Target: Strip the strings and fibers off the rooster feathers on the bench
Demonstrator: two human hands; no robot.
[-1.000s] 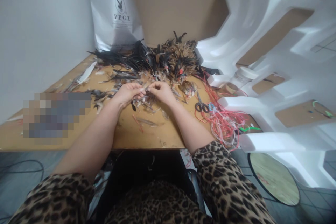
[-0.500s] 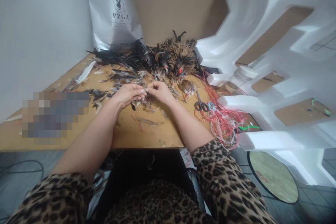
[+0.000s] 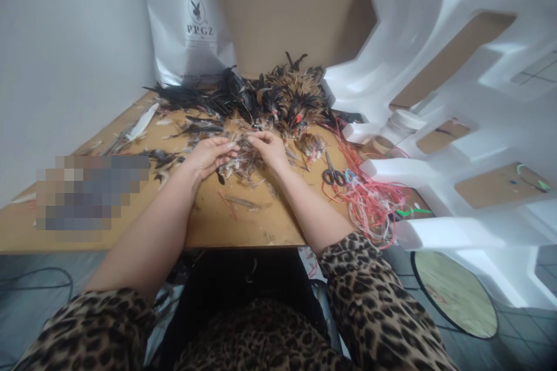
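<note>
Plainly, the head view looks down on a yellowish-brown wooden desk (image 3: 278, 223) with worn marks near its front edge. Above it, the left hand (image 3: 208, 156) is nearly closed, fingers curled and thumb brought to the forefinger; the right hand (image 3: 270, 152) faces it, thumb and forefinger also drawn together, and a small gap lies between the two. Both pinch at a brown feather tuft (image 3: 237, 126), which sits between and just beyond the fingertips over the middle of the desk, though its finer parts are too small to tell. Loose feathers lie beneath and around the hands. Along the back spread black feathers (image 3: 187, 95), with a bushy brown feather bundle (image 3: 302, 84) to their right and a smaller bundle (image 3: 311, 147) nearer. Dark-handled scissors (image 3: 334, 176) rest beside a tangle of red and white strings (image 3: 376, 200). On the left side are a white feather (image 3: 143, 122) and a pixelated patch (image 3: 91, 194) that hides what is there. A silvery bag (image 3: 194, 61) lettered PPGZ stands at the back, against a brown panel (image 3: 287, 11); a pale wall (image 3: 73, 40) rises on the left. White molded pieces (image 3: 404, 35) fill the right, with a white-lidded container (image 3: 404, 123) among them. Below, a dark-rimmed round disc (image 3: 455, 295) lies near the tiled floor (image 3: 517, 324), and a black cable (image 3: 43, 268) curves at the left.
</note>
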